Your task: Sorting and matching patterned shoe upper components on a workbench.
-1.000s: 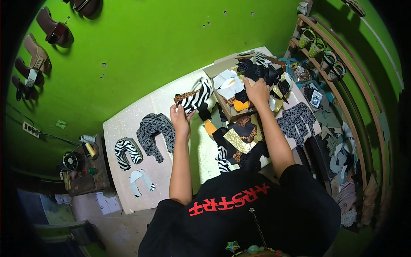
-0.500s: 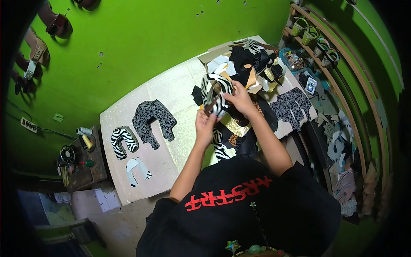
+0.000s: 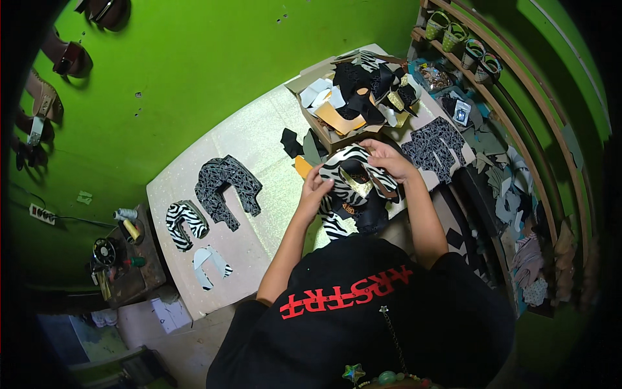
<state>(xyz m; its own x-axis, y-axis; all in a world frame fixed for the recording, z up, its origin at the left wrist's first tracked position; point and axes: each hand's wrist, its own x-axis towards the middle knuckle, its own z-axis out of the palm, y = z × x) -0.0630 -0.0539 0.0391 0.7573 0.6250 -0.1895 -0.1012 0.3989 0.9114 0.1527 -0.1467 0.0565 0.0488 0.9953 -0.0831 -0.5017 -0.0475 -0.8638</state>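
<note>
A curved zebra-print shoe upper piece (image 3: 348, 188) is held up in front of me between both hands, its brown inner side partly showing. My left hand (image 3: 313, 189) pinches its left edge, thumb toward me. My right hand (image 3: 391, 163) grips its upper right side, fingers closed round the edge. Just beyond stands an open cardboard box (image 3: 324, 135) heaped with black, gold, orange and white scraps. Under and near my hands lie black and zebra-print offcuts (image 3: 335, 227). On the left of the table rest a zebra-print U-shaped stack (image 3: 176, 225), a black-and-grey patterned stack (image 3: 210, 189) and a pale-backed U-shaped piece (image 3: 206, 264).
The pale table (image 3: 262, 146) runs along a green wall. Patterned cut pieces (image 3: 435, 148) lie at its right end. A wooden rack (image 3: 499, 84) with small baskets and fabric scraps curves along the right. At left, a small stand (image 3: 133, 280) bears thread spools.
Both hands have brought the zebra-print piece nearer and to the right, and turned it. My right hand has shifted right, apart from the left. The view has tilted slightly, showing more of the box.
</note>
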